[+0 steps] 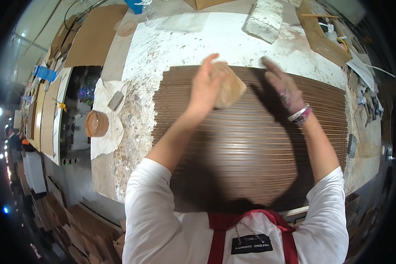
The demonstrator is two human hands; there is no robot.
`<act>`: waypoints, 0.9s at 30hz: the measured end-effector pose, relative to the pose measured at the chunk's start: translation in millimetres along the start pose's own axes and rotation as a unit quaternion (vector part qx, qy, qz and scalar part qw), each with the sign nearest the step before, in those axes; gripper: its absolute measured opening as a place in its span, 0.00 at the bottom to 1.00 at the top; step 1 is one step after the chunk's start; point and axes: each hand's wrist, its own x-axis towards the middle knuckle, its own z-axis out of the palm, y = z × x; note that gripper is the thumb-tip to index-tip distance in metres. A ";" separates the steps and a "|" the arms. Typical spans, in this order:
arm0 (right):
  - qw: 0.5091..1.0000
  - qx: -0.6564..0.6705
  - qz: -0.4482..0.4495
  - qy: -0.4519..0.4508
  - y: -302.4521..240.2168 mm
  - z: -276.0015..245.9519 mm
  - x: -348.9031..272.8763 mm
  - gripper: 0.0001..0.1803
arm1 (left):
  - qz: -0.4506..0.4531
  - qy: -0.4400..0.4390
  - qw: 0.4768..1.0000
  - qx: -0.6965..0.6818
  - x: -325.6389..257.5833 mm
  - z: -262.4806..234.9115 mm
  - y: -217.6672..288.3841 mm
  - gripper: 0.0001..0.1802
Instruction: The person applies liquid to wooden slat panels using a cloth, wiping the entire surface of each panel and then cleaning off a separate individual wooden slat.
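My left hand (204,88) holds a tan, squarish piece (231,89), perhaps a folded cloth or pad; motion blurs it and I cannot make out its kind. Below both hands, many thin dark brown strips (237,141) lie side by side across the table, forming a wide sheet with uneven ends. Over the far right part of the strips, my right hand (284,88) is raised with its fingers stretched out and nothing in them. It looks gloved or stained purple and grey, with a pale band at the wrist.
The paint-spattered table (138,57) carries a brown tub (97,123) and a small grey block (115,100) on a white cloth (108,143) at left. A whitish block (265,21) lies at the back. A wooden tray (323,39) stands far right, a cardboard sheet (94,37) far left.
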 end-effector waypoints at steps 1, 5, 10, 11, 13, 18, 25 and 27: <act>0.995 -0.091 -0.010 0.028 4.6 -4.0 4.9 0.31 | 0.035 0.069 0.997 0.013 2.2 -14.4 -0.5 0.26; 0.970 -0.232 0.076 0.009 44.8 -1.0 29.2 0.22 | 0.143 0.062 0.987 0.024 -6.4 -29.7 34.5 0.22; 0.975 -0.085 0.207 0.011 72.6 4.5 68.8 0.13 | 0.355 -0.039 0.813 0.459 -45.4 -6.0 -5.5 0.19; 0.969 -0.124 0.211 -0.029 54.5 7.5 82.2 0.13 | 0.357 -0.076 0.813 0.454 -53.5 -7.0 -10.9 0.18; 0.964 -0.230 0.130 -0.025 46.0 6.3 76.5 0.14 | 0.338 -0.057 0.827 0.445 -45.7 -3.9 -24.4 0.16; 0.964 -0.229 0.135 -0.007 29.0 15.9 66.5 0.20 | 0.327 0.125 0.835 0.425 24.5 -27.9 11.6 0.11; 0.982 -0.170 0.079 0.002 92.2 20.2 70.5 0.16 | 0.196 0.052 0.814 0.544 58.8 -64.7 -64.9 0.10; 0.978 -0.179 0.108 -0.006 79.6 18.5 59.5 0.15 | 0.129 0.073 0.803 0.577 58.7 -103.1 -67.8 0.09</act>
